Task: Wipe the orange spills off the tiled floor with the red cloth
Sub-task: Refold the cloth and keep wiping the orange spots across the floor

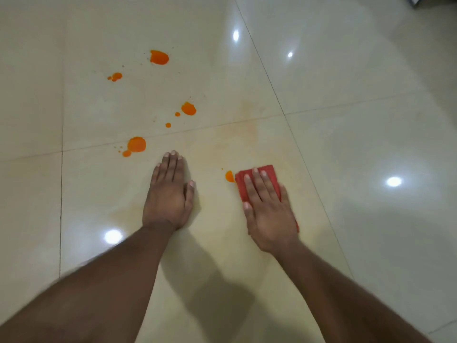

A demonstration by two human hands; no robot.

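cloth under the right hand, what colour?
Red, plain, no pattern visible. The cloth lies flat under the right hand on the floor; head view, the only one.

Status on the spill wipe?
Right hand flat on red cloth, beside nearest orange spill. Left hand flat on floor. Several spills remain. Nothing blocking.

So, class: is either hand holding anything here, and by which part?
The right hand presses the red cloth flat under straight fingers, covering its near part. The left hand rests flat on the floor, holding nothing.

Glossy cream floor tiles with thin dark grout lines mirror several bright ceiling lights.
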